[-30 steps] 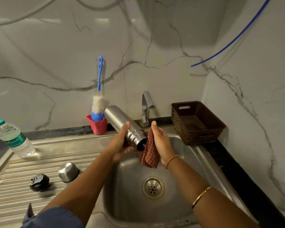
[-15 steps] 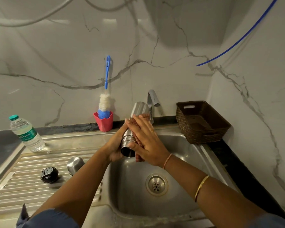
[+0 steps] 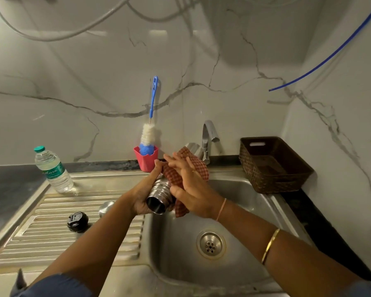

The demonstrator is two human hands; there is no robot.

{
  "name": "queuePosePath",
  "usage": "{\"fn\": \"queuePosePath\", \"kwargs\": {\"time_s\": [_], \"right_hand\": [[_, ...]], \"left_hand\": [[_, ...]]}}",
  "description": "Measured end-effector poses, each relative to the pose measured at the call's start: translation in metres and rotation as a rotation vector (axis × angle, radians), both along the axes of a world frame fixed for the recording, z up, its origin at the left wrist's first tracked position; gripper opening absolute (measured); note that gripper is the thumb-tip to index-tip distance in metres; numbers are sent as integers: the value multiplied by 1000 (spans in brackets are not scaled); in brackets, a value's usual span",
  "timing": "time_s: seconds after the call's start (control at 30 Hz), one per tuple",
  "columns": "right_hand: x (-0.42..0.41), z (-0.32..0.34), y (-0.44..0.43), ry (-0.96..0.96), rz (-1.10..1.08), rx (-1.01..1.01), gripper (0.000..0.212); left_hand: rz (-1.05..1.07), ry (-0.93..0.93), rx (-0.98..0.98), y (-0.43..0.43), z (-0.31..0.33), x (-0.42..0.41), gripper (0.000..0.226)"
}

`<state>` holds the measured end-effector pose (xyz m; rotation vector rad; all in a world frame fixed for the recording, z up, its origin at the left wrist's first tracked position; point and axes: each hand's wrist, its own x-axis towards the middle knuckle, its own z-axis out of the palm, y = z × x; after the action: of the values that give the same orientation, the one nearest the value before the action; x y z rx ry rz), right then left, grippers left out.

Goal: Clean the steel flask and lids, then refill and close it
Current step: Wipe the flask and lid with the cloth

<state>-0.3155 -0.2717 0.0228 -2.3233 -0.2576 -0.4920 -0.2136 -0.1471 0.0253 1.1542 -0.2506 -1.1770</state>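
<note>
The steel flask (image 3: 159,190) is held tilted above the back left part of the sink basin (image 3: 240,202). Its open mouth is turned toward the camera and downward, and its base points up toward the tap (image 3: 208,138). The base end is seen just beside the tap's stem; whether they touch cannot be told.

The threaded neck is gripped from below and from the left by the left hand (image 3: 140,197), with its fingers curled round the steel. A red checked cloth (image 3: 198,168) is wrapped over the flask's body. It is pressed there by the right hand (image 3: 190,187), whose fingers are laid out nearly straight and spread on the fabric, the thumb lying along the cloth's lower edge.

The mouth of the flask is placed about over the basin's left rim. Beneath the hands the basin floor and its drain (image 3: 211,244) are seen.

On the ribbed drainboard (image 3: 51,232) to the left, the steel cap (image 3: 106,207) is partly hidden by the left forearm. The black inner lid (image 3: 77,220) is set near it, apart from it.

Further left, at the drainboard's back edge, a water bottle (image 3: 53,170) is stood upright. A pink cup (image 3: 147,160) holding a bottle brush (image 3: 148,136) is placed against the wall, just behind the hands. A brown basket (image 3: 272,185) is set at the sink's right rim, well apart from the flask.
</note>
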Motion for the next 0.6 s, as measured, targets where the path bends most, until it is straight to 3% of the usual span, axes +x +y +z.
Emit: {"fn": "queuePosePath", "kwargs": {"time_s": [0.07,0.13,0.27,0.37,0.43,0.5,0.6], "right_hand": [[-1,0,-14,-49,42,-396,102],[3,-1,-23,-210,32,-728,108],[16,-7,-35,-386,-99,-917,88],[18,-14,-40,-353,-169,-953,83],[18,-18,-45,-302,-261,-965,89],[15,-21,-51,-271,-363,-932,97],[14,-25,-47,-234,-480,-858,98]], "left_hand": [[-85,-26,90,6,5,3,89],[-144,-53,147,8,16,5,93],[-482,-277,322,6,33,17,109],[-559,-459,424,0,41,22,89],[-483,-527,394,4,46,20,60],[-313,-513,370,11,41,15,53],[167,-468,203,7,18,-6,45]]}}
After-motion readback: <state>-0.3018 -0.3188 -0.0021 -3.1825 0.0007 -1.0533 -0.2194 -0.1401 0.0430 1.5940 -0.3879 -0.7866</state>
